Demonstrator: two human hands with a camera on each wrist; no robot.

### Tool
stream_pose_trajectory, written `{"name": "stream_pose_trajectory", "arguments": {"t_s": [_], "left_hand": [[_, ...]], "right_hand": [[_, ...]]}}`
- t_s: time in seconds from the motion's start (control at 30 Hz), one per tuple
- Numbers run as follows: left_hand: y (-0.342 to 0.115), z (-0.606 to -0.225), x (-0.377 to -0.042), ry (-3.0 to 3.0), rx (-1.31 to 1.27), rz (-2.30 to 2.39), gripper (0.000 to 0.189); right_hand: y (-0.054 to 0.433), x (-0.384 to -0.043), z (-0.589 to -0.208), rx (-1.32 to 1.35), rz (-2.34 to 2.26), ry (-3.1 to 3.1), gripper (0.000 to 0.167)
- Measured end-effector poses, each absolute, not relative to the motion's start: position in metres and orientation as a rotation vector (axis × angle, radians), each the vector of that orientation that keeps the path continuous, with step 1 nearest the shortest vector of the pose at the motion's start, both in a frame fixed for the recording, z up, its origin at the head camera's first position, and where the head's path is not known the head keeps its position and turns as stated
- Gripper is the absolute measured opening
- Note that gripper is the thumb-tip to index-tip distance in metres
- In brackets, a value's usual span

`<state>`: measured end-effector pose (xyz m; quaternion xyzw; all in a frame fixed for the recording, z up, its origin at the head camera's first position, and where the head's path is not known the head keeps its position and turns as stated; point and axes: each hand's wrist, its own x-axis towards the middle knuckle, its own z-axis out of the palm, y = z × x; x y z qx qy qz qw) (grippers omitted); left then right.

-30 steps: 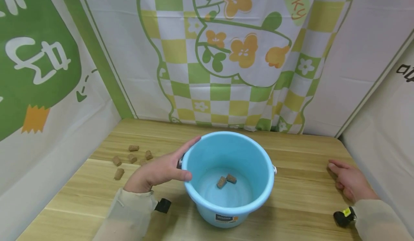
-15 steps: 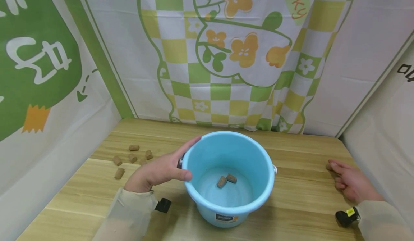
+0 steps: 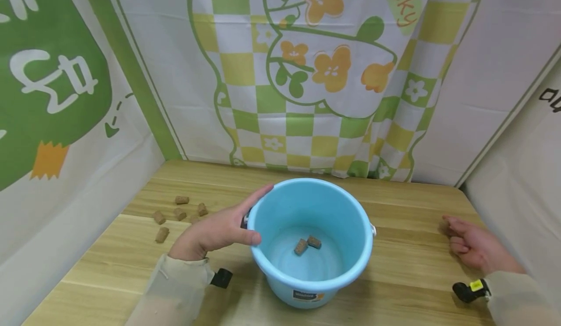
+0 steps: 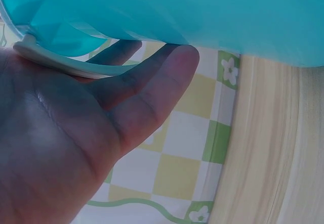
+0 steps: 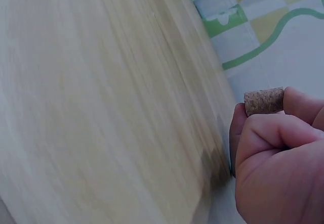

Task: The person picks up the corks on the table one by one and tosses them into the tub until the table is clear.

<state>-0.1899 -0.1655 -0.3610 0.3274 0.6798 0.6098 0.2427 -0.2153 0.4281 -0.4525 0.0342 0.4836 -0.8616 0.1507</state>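
Cork [image 5: 264, 101] pinched in the right hand [image 3: 475, 246] should ride over the blue bucket's [image 3: 350, 267] rim before letting go — left hand [image 3: 215, 231], fingers straight, bracing its side.

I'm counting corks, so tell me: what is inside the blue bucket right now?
Two corks lie side by side on the floor of the blue bucket, seen from the head view. The near inner wall is hidden by the rim, so anything tucked against it cannot be seen.
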Motion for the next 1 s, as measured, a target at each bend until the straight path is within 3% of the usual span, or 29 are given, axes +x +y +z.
{"name": "stream_pose_trajectory", "arguments": {"t_s": [0.27, 1.0], "left_hand": [[-0.166, -0.362, -0.19, 1.841, 0.898, 1.674, 0.108], [-0.166, -0.361, -0.191, 1.855, 0.935, 1.667, 0.11]], "right_hand": [[0.417, -0.218, -0.444, -0.043, -2.5, 1.251, 0.035], [0.343, -0.217, -0.366, -0.383, -2.417, 1.435, 0.032]]}}
